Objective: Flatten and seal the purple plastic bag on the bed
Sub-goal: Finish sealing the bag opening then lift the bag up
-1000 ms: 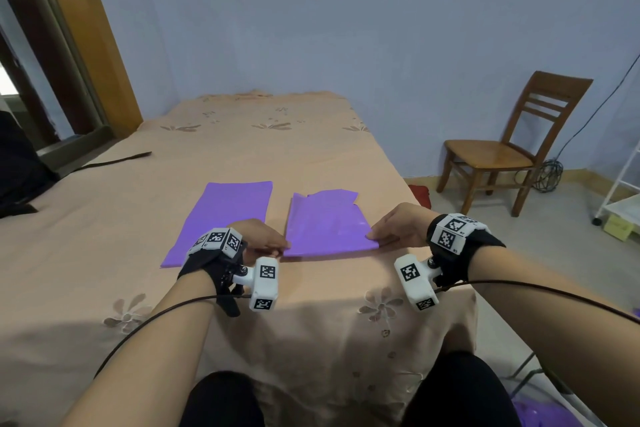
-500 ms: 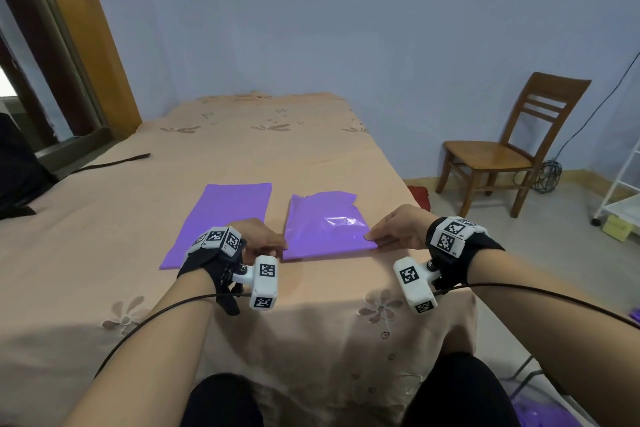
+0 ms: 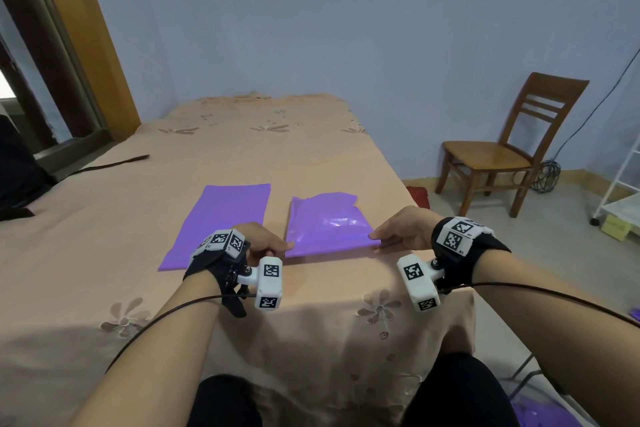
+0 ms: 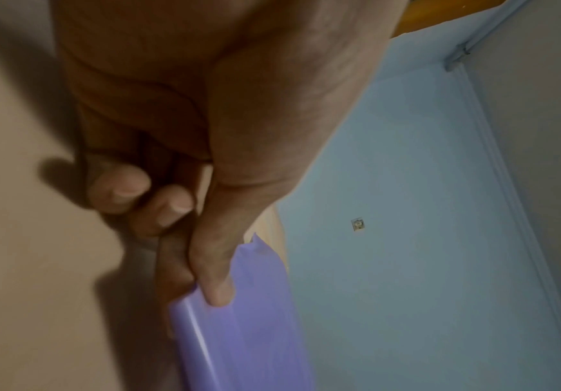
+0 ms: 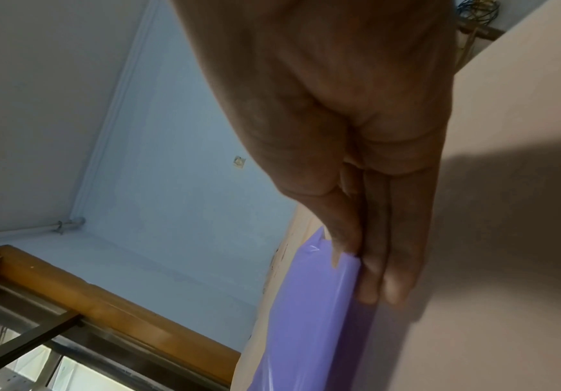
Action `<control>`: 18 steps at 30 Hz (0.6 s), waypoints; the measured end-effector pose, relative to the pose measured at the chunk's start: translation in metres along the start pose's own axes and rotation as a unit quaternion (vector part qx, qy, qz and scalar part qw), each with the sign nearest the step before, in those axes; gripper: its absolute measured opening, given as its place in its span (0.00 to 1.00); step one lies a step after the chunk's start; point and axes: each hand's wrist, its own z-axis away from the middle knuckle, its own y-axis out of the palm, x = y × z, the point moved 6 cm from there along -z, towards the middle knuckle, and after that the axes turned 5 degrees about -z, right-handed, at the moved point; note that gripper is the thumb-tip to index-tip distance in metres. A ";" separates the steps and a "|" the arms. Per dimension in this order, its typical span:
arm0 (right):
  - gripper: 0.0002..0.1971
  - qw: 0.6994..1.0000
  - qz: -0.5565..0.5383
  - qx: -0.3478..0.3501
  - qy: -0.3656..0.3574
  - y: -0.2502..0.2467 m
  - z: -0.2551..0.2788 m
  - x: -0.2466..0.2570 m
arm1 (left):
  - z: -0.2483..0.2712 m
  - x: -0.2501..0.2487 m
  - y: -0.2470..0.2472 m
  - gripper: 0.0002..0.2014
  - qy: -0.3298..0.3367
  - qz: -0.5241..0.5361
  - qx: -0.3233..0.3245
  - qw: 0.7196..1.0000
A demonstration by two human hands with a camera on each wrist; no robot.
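A glossy purple plastic bag (image 3: 327,227) lies on the bed, puffed in the middle, its far edge uneven. My left hand (image 3: 268,241) pinches the bag's near left corner between thumb and forefinger; the left wrist view shows the thumb on top of the purple bag (image 4: 238,330). At the near right corner my right hand (image 3: 398,236) pinches the bag, thumb above and fingers below, as the right wrist view shows on the bag (image 5: 309,304). Both hands hold the near edge slightly off the sheet.
A second purple bag (image 3: 221,222) lies flat just left of the held one. The peach bed sheet (image 3: 242,142) stretches far ahead. A wooden chair (image 3: 502,149) stands on the floor to the right, a white rack (image 3: 620,191) beyond it. A dark bag (image 3: 17,177) sits at far left.
Both hands keep their pinch on the near corners. The bag has puffed up slightly in the middle and now shows a bright gloss patch; the hands shifted very little.
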 end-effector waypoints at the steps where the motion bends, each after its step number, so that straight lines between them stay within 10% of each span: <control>1: 0.02 1.000 0.002 -0.001 0.000 0.001 0.000 0.000 | 0.002 0.000 0.001 0.19 0.003 0.004 0.000 1.000; 13: 0.07 0.988 0.130 -0.073 -0.050 -0.001 0.005 0.018 | 0.005 -0.009 0.006 0.19 0.014 -0.002 0.006 1.000; 18: 0.08 0.883 0.362 -0.125 -0.271 0.030 0.027 0.065 | 0.006 -0.015 0.009 0.19 0.013 0.016 0.026 0.999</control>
